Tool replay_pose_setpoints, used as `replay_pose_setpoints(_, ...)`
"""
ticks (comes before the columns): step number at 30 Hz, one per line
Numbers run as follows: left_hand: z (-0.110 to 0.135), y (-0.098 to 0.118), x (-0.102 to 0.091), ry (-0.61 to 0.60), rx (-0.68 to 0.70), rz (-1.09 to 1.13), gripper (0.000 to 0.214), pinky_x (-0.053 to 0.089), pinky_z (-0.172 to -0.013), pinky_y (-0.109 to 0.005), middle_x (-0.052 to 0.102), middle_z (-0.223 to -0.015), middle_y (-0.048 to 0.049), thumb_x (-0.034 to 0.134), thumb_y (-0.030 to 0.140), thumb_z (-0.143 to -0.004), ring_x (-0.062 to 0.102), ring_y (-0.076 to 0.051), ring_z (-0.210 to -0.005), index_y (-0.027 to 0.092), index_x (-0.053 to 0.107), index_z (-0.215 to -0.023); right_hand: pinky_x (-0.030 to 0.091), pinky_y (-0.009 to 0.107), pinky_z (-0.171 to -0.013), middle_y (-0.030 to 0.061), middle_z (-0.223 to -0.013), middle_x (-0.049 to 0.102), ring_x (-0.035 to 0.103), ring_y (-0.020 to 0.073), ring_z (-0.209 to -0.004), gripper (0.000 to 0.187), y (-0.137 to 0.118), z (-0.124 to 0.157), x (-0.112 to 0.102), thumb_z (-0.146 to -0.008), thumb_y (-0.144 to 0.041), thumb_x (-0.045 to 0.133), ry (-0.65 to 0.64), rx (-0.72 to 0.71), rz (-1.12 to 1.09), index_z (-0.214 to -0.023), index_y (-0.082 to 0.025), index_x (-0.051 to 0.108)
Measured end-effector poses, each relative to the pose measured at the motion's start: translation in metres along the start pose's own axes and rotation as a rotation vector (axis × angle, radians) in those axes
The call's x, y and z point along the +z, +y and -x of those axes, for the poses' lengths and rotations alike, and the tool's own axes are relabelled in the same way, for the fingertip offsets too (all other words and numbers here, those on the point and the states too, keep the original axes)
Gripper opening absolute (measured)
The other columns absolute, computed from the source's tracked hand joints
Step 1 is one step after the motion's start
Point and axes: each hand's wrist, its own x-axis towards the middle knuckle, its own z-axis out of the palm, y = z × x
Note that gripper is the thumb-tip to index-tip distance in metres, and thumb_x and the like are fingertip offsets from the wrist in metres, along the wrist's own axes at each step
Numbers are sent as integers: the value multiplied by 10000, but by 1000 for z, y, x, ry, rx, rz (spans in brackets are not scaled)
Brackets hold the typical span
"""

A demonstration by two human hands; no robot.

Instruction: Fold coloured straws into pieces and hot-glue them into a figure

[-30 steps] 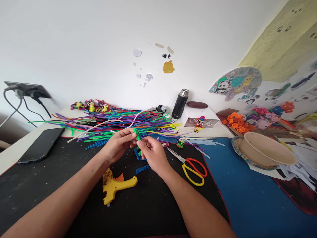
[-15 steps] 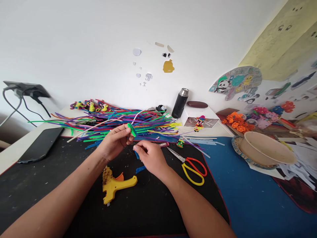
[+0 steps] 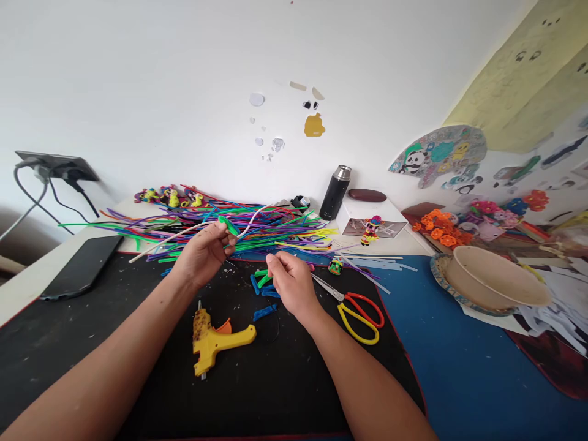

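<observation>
My left hand (image 3: 204,251) is raised over the far edge of the black mat, its thumb and fingers pinched on a green fuzzy pipe-cleaner piece (image 3: 228,225). A white pipe cleaner (image 3: 255,218) curves up right beside that piece; whether it is joined to it I cannot tell. My right hand (image 3: 291,278) is closed to the right and slightly nearer, fingertips pressed together; anything inside is hidden. Just left of it, short green pipe-cleaner pieces (image 3: 263,278) and a folded blue piece (image 3: 265,312) lie on the mat. A yellow glue gun (image 3: 218,340) rests below my left hand.
Many coloured pipe cleaners (image 3: 275,233) lie heaped behind my hands. Scissors (image 3: 361,315) with red and yellow handles sit right of my right hand. A black phone (image 3: 82,266) is at left. At the back stands a black flask (image 3: 335,193); a beige bowl (image 3: 496,278) is at right.
My left hand has moved left and slightly up with the green piece, away from my right hand. My right hand has shifted slightly right, and green pieces now show on the mat beside it.
</observation>
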Motion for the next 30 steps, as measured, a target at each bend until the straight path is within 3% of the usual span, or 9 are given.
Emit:
replay_pose_setpoints(5, -1, -3, -1, -16, -16, -27, 311, 466, -523, -216, 609, -678, 29, 927, 223, -703, 620, -121, -638, 176, 627, -770, 292, 281, -500, -52, -487, 400, 375, 124, -454, 606, 3, 2, 2, -1019, -640, 556, -19, -41, 9, -590, -244, 394)
replay_pose_setpoints(11, -3, -5, -6, -35, -13, -60, 337, 476, -540, -218, 612, -663, 20, 951, 258, -684, 606, -126, -635, 175, 634, -763, 377, 276, -521, -45, -464, 469, 466, 133, -433, 580, 4, -1, 0, -1038, -626, 519, -30, -6, 47, -611, -233, 520)
replay_pose_setpoints(15, -4, -8, -8, -53, -19, -97, 323, 462, -532, -218, 642, -686, -5, 953, 276, -688, 618, -138, -662, 160, 665, -777, 452, 266, -584, -8, -614, 652, 608, 140, -509, 478, 10, -1, 2, -1078, -518, 489, -134, 21, 186, -755, -208, 658)
replay_pose_setpoints(19, -5, -10, -10, -41, -19, -109, 299, 476, -555, -230, 675, -715, -22, 935, 272, -714, 646, -149, -689, 154, 672, -792, 495, 277, -728, 14, -926, 772, 698, 153, -722, 209, 9, 5, 6, -1054, -255, 556, -247, -140, 425, -1074, -240, 763)
replay_pose_setpoints(21, -5, -10, -11, -41, -18, -111, 292, 478, -563, -236, 680, -713, -22, 927, 268, -727, 655, -152, -685, 155, 666, -793, 501, 281, -776, 20, -1017, 770, 702, 165, -816, 198, 5, 9, 8, -1013, -220, 642, -295, -206, 476, -1167, -261, 758)
replay_pose_setpoints(25, -6, -10, -11, -41, -23, -103, 312, 481, -569, -239, 690, -704, -26, 935, 271, -713, 683, -163, -685, 157, 657, -795, 491, 302, -854, 27, -986, 755, 684, 190, -893, 256, -3, 16, 14, -960, -356, 784, -419, -331, 521, -1187, -240, 763)
replay_pose_setpoints(30, -6, -12, -11, -52, -21, -118, 321, 495, -575, -238, 716, -739, -32, 940, 276, -716, 699, -165, -684, 159, 658, -813, 487, 342, -900, 72, -1029, 747, 661, 242, -978, 536, -4, 23, 25, -912, -593, 780, -603, -399, 662, -1273, -201, 730)
